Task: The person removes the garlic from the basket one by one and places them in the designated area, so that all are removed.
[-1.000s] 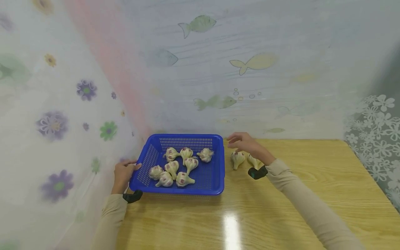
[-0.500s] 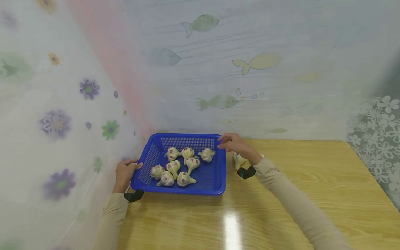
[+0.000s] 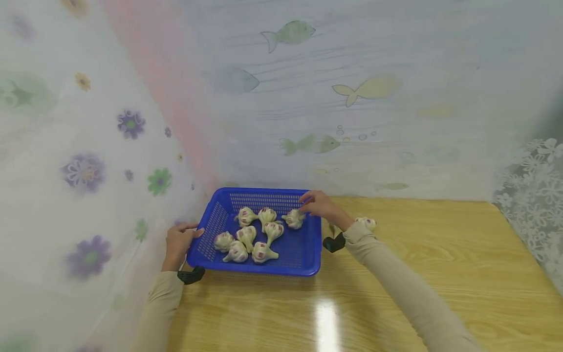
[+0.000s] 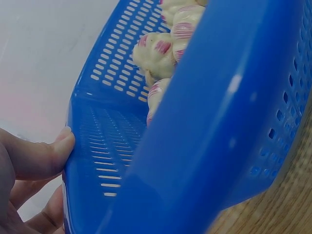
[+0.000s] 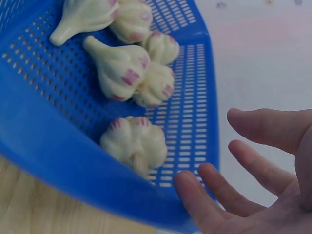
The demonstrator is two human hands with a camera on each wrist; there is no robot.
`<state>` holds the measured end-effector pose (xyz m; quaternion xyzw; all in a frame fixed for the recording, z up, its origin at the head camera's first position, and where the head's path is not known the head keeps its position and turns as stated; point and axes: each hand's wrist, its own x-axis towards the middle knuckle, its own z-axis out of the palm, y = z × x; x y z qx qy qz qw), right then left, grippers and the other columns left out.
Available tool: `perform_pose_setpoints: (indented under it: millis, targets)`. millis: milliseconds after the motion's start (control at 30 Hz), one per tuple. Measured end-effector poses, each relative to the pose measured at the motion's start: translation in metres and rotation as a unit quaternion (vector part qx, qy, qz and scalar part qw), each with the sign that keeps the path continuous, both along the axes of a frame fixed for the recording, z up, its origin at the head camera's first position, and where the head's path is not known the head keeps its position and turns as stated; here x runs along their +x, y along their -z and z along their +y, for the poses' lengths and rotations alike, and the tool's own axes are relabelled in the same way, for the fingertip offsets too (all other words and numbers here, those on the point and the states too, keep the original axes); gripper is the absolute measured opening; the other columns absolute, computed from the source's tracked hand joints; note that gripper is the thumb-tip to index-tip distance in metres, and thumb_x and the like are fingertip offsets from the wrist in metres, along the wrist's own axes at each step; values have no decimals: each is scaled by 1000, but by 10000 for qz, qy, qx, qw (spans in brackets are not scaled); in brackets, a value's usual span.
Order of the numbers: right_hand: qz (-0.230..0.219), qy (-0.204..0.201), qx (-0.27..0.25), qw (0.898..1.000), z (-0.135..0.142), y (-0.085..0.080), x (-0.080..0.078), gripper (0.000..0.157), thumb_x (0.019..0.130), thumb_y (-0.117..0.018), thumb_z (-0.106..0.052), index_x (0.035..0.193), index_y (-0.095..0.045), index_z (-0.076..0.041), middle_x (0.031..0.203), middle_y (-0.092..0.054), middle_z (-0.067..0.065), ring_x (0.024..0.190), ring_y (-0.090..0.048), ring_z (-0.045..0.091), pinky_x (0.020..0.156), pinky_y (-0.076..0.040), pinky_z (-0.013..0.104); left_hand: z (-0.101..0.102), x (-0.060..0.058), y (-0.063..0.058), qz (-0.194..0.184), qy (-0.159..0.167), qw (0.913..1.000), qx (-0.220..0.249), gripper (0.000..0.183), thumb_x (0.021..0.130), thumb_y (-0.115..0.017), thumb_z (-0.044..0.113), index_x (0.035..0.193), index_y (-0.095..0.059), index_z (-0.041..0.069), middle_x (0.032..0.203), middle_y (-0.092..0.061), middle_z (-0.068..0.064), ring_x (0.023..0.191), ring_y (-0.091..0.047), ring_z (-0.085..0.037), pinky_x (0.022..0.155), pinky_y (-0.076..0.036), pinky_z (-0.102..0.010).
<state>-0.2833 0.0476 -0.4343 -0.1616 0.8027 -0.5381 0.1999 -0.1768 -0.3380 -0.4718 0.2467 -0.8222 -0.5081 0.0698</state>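
The garlic (image 3: 246, 236) lies in the blue basket (image 3: 281, 270), eight bulbs in all: seven loosely grouped from the middle to the left, and one lone bulb (image 3: 294, 221) near the far right corner. The right hand (image 3: 324, 205) hovers over that corner, its fingers spread and holding nothing, the fingertips close to the lone bulb in the head view; whether one touches the rim I cannot tell. The left hand (image 3: 177, 243) pinches the left rim, thumb on its edge and fingers outside. Handling here should go best with a light, steady grip on the rim, so the basket does not tip or slide, while the right fingers come in from above, clear of the edge. A bulb is probably best taken by its round body, not its thin neck. Another bulb (image 3: 366, 223) lies on the table (image 3: 246, 313), just beyond the right forearm; something else by that wrist is too hidden to tell. Each wrist wears a small black camera (image 3: 191, 276). No brand, label or writing can be read: the bulbs carry only pink patches, and the wall (image 3: 365, 44) shows drawn fish and flowers.
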Motion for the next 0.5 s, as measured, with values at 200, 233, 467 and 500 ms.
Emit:
perform_pose_setpoints:
  millis: [200, 233, 467, 500]
  targets:
    - [-127, 75, 37, 9999, -14, 8, -5, 38, 84, -66, -2, 119, -55, 11, 108, -58, 22, 96, -60, 36, 84, -50, 43, 0, 1, -2, 42, 13, 10000, -36, 40, 85, -67, 15, 120, -62, -4, 120, -57, -26, 85, -62, -24, 67, -53, -29]
    - [-144, 31, 72, 9999, -16, 9, -6, 40, 85, -66, -3, 120, -53, 11, 109, -57, 22, 96, -59, 36, 85, -50, 44, -1, 1, -2, 40, -2, 10000, -40, 40, 85, -67, 15, 120, -63, -4, 119, -58, -26, 84, -62, -23, 67, -53, -28]
    - [105, 27, 755, 9971, -33, 24, -11, 42, 81, -70, -6, 119, -57, 7, 116, -58, 20, 92, -60, 29, 83, -49, 44, 0, 3, -2, 73, -10, 10000, 43, 39, 84, -67, 13, 118, -63, -5, 111, -61, -25, 71, -62, -15, 60, -52, -26]
    - [190, 61, 873, 9960, -36, 26, -12, 42, 80, -70, -6, 118, -58, 6, 117, -57, 20, 91, -60, 29, 81, -50, 42, 1, 3, -2, 79, 0, 10000, 45, 39, 84, -67, 12, 118, -63, -6, 110, -61, -25, 70, -62, -15, 60, -52, -26]
